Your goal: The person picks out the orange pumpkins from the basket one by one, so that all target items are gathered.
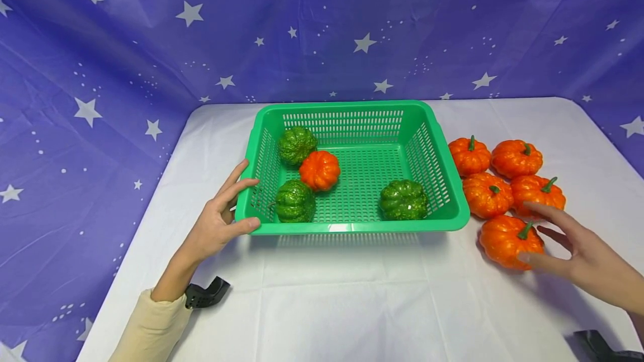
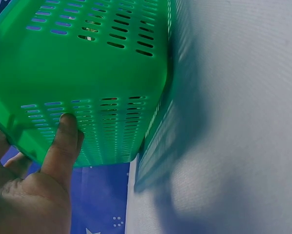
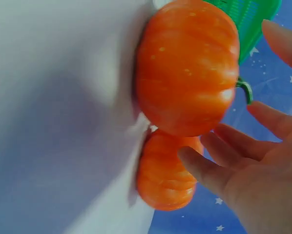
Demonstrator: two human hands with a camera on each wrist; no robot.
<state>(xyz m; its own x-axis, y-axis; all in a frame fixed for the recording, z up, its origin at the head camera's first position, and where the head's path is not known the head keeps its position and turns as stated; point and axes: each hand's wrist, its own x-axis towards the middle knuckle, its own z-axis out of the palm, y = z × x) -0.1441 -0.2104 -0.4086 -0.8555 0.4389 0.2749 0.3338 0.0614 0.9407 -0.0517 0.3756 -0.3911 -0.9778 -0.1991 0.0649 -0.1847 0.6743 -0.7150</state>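
Note:
My left hand (image 1: 213,225) holds the front-left corner of a green plastic basket (image 1: 352,228), thumb and a finger at the rim. In the left wrist view, one finger lies against the basket's slotted wall (image 2: 102,73). My right hand (image 1: 578,250) is spread beside the nearest orange pumpkin (image 1: 508,242), thumb by its front and fingers behind its green stem. In the right wrist view, the fingers are spread around this pumpkin (image 3: 187,68) without curling round it; whether they touch is unclear. A second pumpkin (image 3: 165,175) lies beyond it.
Inside the basket are an orange pumpkin (image 1: 320,171) and three green ones, one (image 1: 403,200) at the front right. Several more orange pumpkins (image 1: 487,194) cluster right of the basket on the white-covered table (image 1: 352,300). A blue starry cloth (image 1: 312,21) hangs behind.

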